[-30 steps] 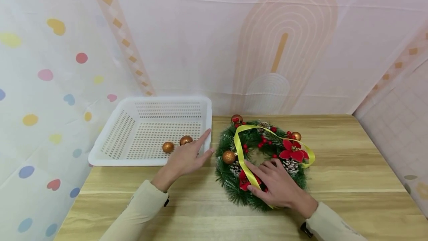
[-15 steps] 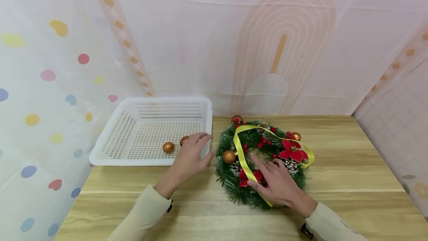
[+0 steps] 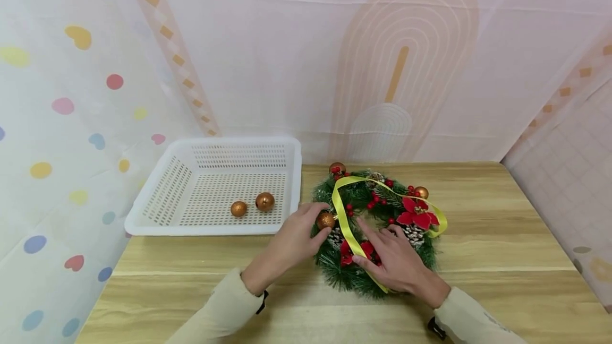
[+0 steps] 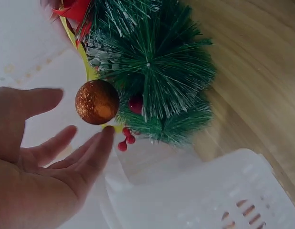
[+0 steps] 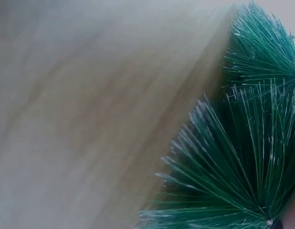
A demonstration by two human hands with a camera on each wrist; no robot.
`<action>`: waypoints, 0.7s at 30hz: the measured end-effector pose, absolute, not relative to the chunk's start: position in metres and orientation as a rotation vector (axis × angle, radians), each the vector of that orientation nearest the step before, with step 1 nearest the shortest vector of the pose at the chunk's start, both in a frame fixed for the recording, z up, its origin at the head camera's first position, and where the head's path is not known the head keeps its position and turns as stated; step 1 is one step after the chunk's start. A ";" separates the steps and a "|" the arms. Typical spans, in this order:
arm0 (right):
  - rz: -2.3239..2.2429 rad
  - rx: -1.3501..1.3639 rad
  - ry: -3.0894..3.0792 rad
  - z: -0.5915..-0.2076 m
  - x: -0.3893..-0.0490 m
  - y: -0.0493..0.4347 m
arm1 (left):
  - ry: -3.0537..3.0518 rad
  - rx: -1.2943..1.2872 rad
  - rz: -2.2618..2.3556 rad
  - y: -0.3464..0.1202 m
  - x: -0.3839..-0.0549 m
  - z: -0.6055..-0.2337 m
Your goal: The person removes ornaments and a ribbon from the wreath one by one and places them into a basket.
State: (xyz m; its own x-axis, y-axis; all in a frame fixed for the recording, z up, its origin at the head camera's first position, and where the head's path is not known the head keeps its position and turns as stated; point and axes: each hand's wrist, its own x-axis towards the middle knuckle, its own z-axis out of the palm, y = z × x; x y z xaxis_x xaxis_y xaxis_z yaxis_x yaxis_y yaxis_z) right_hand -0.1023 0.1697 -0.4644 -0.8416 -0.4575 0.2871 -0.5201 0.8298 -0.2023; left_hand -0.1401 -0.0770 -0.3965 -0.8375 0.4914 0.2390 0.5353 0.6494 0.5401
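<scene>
A green Christmas wreath (image 3: 330, 264) with red poinsettias, pine cones, berries and a yellow ribbon (image 3: 340, 200) lies on the wooden table. On its left side sits a glittery copper bauble (image 4: 97, 102). My left hand (image 3: 294, 240) is at that bauble, thumb on one side and fingers on the other. In the left wrist view a gap shows between the thumb and the bauble. My right hand (image 3: 399, 264) grips the front right of the wreath. Its index finger points toward the centre, the thumb lies by the lower poinsettia (image 3: 351, 251), and the other fingers bend over the inner edge.
A white perforated basket (image 3: 143, 222) stands left of the wreath, holding two loose copper baubles, a glittery one (image 3: 238, 208) and a shinier one (image 3: 265, 201). More baubles sit at the wreath's top (image 3: 337, 166) and right (image 3: 421, 192). Behind the table hangs a patterned cloth (image 3: 268, 68).
My left hand has moved right, from over the basket's right edge to the bauble on the wreath. Both loose baubles now show fully. My right hand stays on the wreath.
</scene>
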 end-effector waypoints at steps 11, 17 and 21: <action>0.420 0.760 -2.819 -0.465 -0.104 0.169 | -2.843 -0.801 -0.906 -0.067 -0.141 -0.399; 0.426 0.755 -2.828 -0.465 -0.103 0.169 | -2.803 -0.781 -0.954 -0.065 -0.144 -0.399; 0.431 0.754 -2.823 -0.466 -0.103 0.169 | -2.768 -0.776 -0.961 -0.063 -0.147 -0.399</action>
